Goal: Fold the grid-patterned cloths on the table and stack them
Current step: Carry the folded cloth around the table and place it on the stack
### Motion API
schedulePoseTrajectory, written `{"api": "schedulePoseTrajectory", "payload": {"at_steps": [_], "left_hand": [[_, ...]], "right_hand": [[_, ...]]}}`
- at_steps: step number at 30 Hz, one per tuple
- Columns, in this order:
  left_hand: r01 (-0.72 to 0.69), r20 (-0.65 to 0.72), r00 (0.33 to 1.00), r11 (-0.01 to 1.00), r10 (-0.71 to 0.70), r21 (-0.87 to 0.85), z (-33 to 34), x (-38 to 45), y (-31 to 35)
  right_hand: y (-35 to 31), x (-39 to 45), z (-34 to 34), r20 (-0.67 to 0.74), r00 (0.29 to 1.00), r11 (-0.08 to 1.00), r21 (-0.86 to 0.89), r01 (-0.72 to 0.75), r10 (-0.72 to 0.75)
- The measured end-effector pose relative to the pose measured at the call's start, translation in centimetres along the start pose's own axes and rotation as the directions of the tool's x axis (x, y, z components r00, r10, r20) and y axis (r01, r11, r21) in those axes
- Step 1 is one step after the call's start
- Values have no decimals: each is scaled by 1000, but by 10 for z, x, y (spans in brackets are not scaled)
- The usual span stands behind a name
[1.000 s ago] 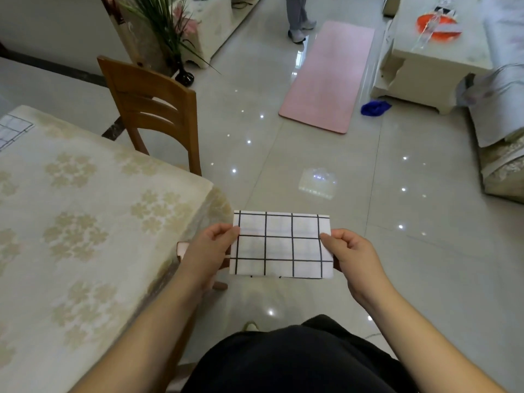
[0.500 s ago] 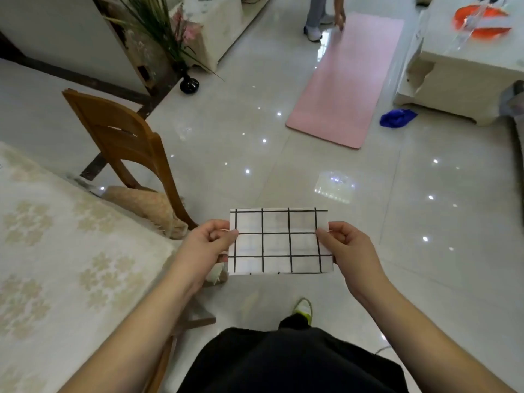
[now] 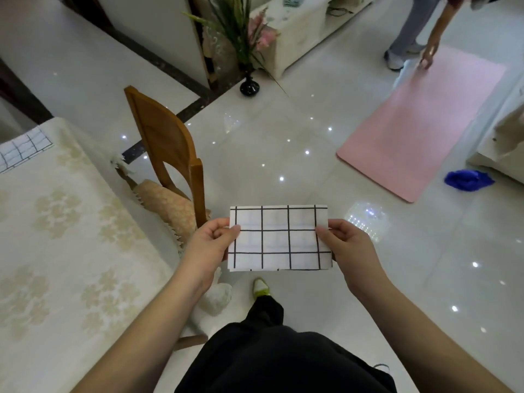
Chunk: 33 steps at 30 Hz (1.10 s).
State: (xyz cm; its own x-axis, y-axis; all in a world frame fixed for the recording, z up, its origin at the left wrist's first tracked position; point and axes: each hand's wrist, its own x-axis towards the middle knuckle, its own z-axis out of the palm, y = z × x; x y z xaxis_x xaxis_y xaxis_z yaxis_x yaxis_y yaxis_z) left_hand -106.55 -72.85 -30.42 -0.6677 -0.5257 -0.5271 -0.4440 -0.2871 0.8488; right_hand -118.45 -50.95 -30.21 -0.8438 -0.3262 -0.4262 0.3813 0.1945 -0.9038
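Left hand (image 3: pixel 208 245) and right hand (image 3: pixel 350 246) pinch the folded white black-gridded cloth (image 3: pixel 279 238) by its short edges

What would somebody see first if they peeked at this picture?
First, the folded grid cloth, held in the air between the left hand and the right hand, over the shiny floor. Next, the wooden chair beside the table, and the pink mat far right.
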Motion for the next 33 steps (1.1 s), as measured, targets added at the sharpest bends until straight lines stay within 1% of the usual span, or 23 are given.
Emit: {"api": "schedulePoseTrajectory", "payload": {"at_steps": [4, 6, 9, 13, 16, 23, 29, 33], "left_hand": [[10, -58, 998, 999, -12, -31, -12, 45, 20], [-4, -75, 997, 999, 0, -42, -15, 65, 33], [-27, -80, 996, 1000, 26, -5, -19, 94, 53], [-56, -113, 992, 998, 54, -16, -21, 128, 82], [-91, -155, 983, 995, 94, 28, -17, 157, 102], [-55, -275, 959, 996, 73, 71, 10, 242, 145], [-34, -351, 936, 999, 38, 19, 40, 305, 197], [-34, -429, 903, 998, 9, -51, 46, 337, 222]], "right_hand": [[-38, 51, 24, 67, 997, 996, -80, 31, -26], [-54, 75, 33, 75, 997, 992, -126, 28, -19], [-74, 112, 44, 90, 996, 986, -163, 25, -10], [-96, 158, 58, 107, 994, 987, -157, 24, -7], [-111, 196, 66, 142, 990, 988, -152, 21, 1], [-149, 311, 70, 248, 968, 987, -159, 20, 21], [-201, 403, 67, 337, 940, 984, -177, 19, 43], [-225, 449, 80, 412, 910, 976, -213, 37, 56]]}}
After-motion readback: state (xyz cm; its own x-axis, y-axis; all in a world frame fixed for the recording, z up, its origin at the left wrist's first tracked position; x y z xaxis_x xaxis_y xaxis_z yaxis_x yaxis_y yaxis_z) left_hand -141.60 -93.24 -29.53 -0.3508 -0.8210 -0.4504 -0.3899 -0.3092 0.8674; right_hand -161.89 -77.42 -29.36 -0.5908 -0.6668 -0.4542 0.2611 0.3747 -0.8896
